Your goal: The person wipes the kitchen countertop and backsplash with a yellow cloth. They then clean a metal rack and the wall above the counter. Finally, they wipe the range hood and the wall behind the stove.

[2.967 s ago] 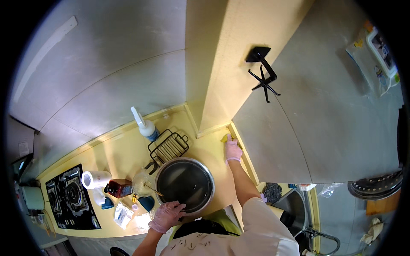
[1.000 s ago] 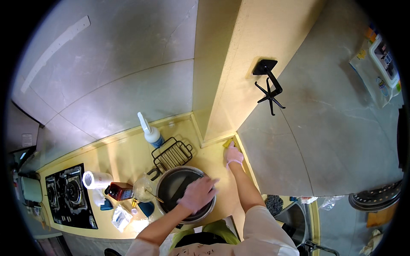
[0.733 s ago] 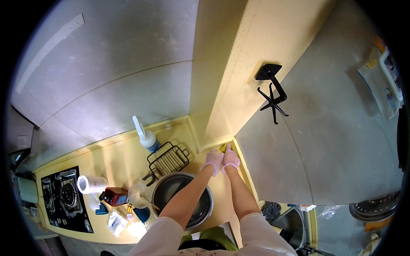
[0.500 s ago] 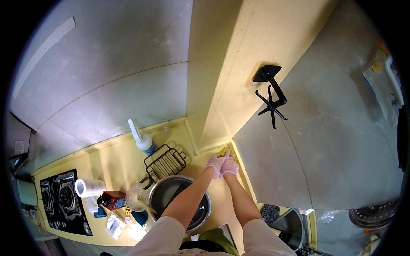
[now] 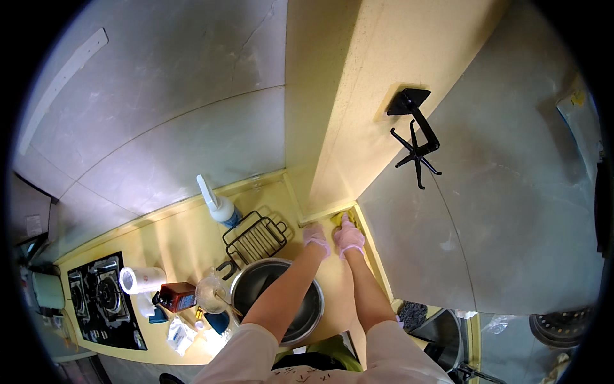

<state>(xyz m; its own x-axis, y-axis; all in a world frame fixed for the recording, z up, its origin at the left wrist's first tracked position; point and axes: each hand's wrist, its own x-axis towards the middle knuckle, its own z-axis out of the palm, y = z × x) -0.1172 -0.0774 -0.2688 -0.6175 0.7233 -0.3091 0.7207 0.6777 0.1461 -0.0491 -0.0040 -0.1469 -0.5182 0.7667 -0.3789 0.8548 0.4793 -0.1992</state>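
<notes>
Nearest in my view, one large round metal pot [image 5: 307, 320] sits at lower centre, beneath the left forearm. Past it I have two hands in pinkish see-through gloves. The left hand [image 5: 315, 236] is just beside the right, its fingertips unclear; I cannot tell whether it pinches anything. The right hand [image 5: 349, 237] reaches its fingers onto one yellow cloth or sponge [image 5: 336, 219], small, crumpled-looking and partly covered, in the counter corner right of centre; I can't tell if it is pinched. Left of them I count one black wire rack [image 5: 254, 239] and one white spray bottle [image 5: 220, 206], its blue label too small to read. Farthest, upper right, one black pronged hook [image 5: 416, 150].
</notes>
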